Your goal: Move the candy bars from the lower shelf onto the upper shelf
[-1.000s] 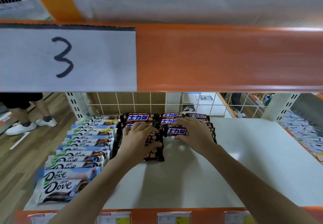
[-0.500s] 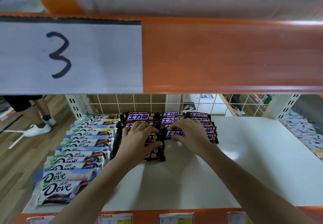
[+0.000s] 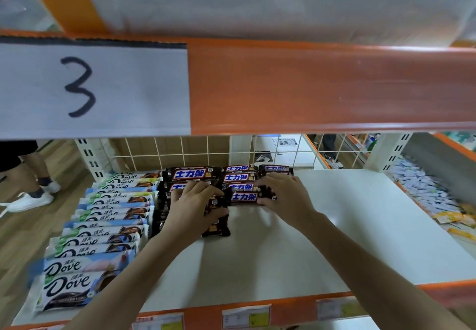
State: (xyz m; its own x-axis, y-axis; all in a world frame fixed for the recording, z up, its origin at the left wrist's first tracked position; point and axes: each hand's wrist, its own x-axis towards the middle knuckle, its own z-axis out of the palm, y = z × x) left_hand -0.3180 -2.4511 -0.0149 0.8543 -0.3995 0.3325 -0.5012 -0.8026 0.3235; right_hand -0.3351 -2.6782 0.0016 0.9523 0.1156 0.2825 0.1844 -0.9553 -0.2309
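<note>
dark snickers bars [image 3: 190, 174] sit in stacked rows at the back middle of the white lower shelf [image 3: 322, 239]. right hand [image 3: 284, 195] has its fingers curled round the front bar of the right-hand row [image 3: 243, 197], pinching its end. left hand [image 3: 194, 207] lies on the left stack, fingers curled over the bars, thumb at the stack's right edge. dove bars [image 3: 85, 239] in a column just left. orange upper shelf edge [image 3: 322, 85] with "3" label [image 3: 90, 87] overhead.

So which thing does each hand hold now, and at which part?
The right hand pinches the front Snickers bar at its right end. The left hand rests on the left stack; grip unclear.
</note>
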